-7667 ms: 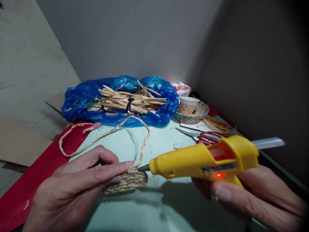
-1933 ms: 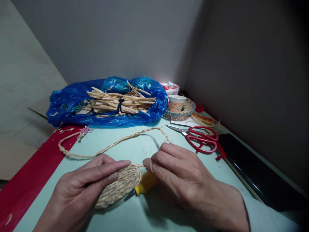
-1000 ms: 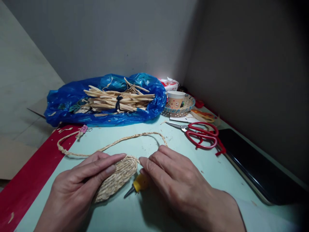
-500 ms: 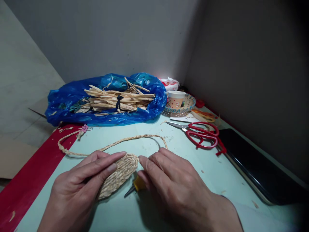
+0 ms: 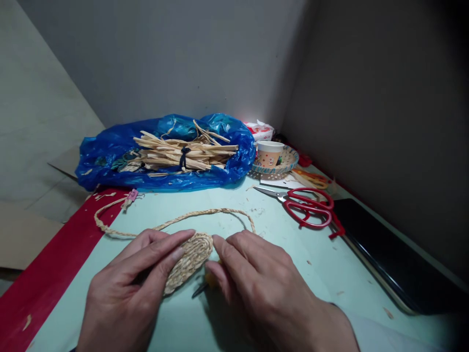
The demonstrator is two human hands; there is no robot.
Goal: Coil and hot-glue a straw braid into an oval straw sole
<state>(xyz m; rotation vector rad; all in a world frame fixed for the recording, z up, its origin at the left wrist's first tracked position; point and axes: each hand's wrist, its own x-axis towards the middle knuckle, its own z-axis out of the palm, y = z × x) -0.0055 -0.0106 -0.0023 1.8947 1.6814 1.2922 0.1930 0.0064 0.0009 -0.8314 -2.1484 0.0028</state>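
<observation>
Before me is an oval woven straw piece (image 5: 196, 256), made of coiled braid and held tilted above the table. My left hand (image 5: 142, 276) is closed on its left side, thumb on the near face and fingers along the top edge. At the piece's right edge my right hand (image 5: 256, 274) is closed, thumb and index finger pinching the braided straw cord (image 5: 198, 213). This cord loops across the table behind both hands, its far end in a pink binder clip (image 5: 132, 194). Under my right hand shows a yellow-handled tool (image 5: 210, 280) with a dark pointed tip; whether I hold it is hidden.
A blue plastic bag (image 5: 106, 161) with a tied bundle of straw (image 5: 164, 154) lies at the back. Right of it, a paper cup (image 5: 269, 155) stands in a woven basket (image 5: 295, 159). Red-handled scissors (image 5: 309, 208) and a black phone-like slab (image 5: 384, 254) lie on the right.
The view has shifted slightly. The woven piece is turned a little more edge-on, its lower end drawn up and right. Both hands keep their grip; less of the yellow handle shows.
</observation>
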